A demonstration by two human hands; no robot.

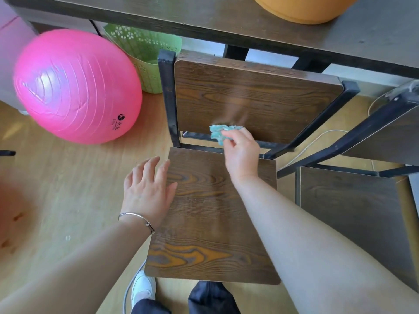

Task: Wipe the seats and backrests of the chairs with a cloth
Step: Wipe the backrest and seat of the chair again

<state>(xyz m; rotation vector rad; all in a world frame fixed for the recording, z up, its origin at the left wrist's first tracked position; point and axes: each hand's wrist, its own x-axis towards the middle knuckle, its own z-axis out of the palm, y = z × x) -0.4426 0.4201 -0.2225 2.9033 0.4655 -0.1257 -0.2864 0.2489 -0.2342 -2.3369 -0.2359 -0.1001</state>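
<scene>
Wooden chairs (pixel 210 211), two; right hand (pixel 241 152) pinches one cloth (pixel 218 133).

Pretty bright, soft daylight all round, with a whitish sheen on the pink ball (pixel 77 86) and only faint shadows on the floor (pixel 68 177). The cloth (pixel 221 132) is smeared by motion blur. The wide lens bends the table (pixel 204 17) edge, and the lower left goes mushy and reddish

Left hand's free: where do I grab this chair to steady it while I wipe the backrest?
Likely the black frame post left of the backrest, coming from the left: a narrow bar, exposed along its length, nearest the left hand, clear of the cloth the right hand pinches.
</scene>
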